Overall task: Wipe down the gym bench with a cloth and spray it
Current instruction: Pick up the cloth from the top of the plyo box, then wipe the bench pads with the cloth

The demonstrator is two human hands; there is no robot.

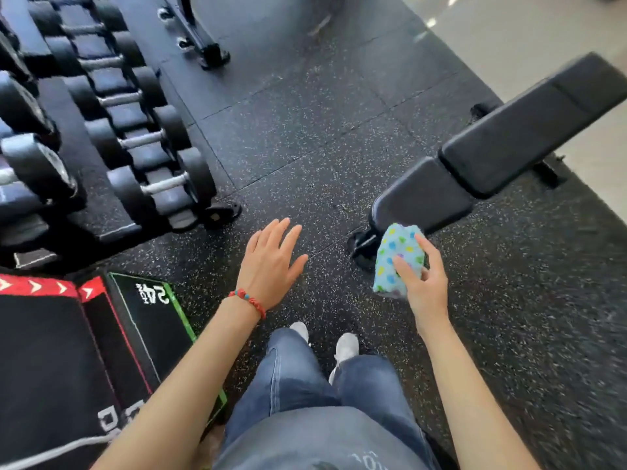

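A black padded gym bench runs from the centre right up to the far right, with its seat pad nearest me. My right hand grips a folded light-blue cloth with coloured hearts, held in the air just below the seat pad's near end. My left hand hovers over the floor with straight, spread fingers and holds nothing; a red bead bracelet sits on its wrist. No spray bottle is in view.
A rack of black dumbbells fills the upper left. Stacked black plyo boxes with red and green edges stand at my lower left. Another bench frame lies at the top. Speckled rubber floor lies between them. My feet stand below my hands.
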